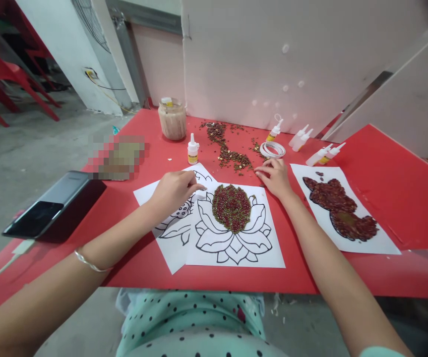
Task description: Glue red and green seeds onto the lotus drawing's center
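Observation:
A white sheet with a black lotus outline (236,238) lies in front of me on the red table (147,263); its centre is filled with red and green seeds (232,208). My left hand (174,191) rests at the sheet's upper left corner, fingers curled round what looks like a small white glue bottle. My right hand (275,176) lies at the sheet's upper right corner, fingers bent and fingertips touching the edge of a loose seed pile (228,148). A second outlined sheet (169,218) lies under the first.
Another sheet with a seed-filled shape (342,210) lies to the right. Several small glue bottles (192,150) stand behind, with a white tape ring (272,149) and a jar (172,119). A phone on a dark case (50,208) sits at left. A white board stands behind.

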A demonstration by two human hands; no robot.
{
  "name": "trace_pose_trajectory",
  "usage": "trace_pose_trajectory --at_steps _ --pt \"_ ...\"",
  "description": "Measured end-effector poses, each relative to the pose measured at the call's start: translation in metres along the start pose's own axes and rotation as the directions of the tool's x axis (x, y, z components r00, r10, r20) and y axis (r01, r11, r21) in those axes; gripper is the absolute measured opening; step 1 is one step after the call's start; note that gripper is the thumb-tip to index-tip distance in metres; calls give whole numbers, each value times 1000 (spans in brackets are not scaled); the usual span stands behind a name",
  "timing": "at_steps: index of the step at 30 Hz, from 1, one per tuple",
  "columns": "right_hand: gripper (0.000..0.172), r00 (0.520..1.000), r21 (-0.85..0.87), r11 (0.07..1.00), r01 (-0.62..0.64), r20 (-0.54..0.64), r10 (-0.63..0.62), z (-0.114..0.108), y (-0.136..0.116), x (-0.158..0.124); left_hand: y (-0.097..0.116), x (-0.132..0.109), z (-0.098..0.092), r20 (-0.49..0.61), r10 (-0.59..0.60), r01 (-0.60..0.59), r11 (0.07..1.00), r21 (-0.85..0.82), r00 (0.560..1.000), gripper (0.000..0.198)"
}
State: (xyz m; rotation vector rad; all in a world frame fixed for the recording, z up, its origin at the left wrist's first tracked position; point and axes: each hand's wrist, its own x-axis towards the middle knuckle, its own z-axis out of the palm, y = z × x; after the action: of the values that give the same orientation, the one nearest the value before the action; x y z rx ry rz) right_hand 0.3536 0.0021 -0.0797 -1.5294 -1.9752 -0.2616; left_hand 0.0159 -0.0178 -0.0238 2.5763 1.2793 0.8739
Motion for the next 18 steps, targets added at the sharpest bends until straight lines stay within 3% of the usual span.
trace_pose_trajectory --at_steps 5,9,12,18 --pt "16 999 8 1000 13 35 -13 -1 -1 0 -1 3 3 11 19 -15 971 -238 1000 16" --pt "17 999 7 1000 9 48 -9 0 -1 1 -1 4 4 47 -148 154 897 -415 988 19" --pt "17 999 8 1000 9 48 -9 0 -1 1 1 3 3 83 -220 233 863 -448 972 16" --pt "18 999 4 999 36 37 -36 -1 -1 0 4 1 3 75 -193 207 896 -393 978 8"
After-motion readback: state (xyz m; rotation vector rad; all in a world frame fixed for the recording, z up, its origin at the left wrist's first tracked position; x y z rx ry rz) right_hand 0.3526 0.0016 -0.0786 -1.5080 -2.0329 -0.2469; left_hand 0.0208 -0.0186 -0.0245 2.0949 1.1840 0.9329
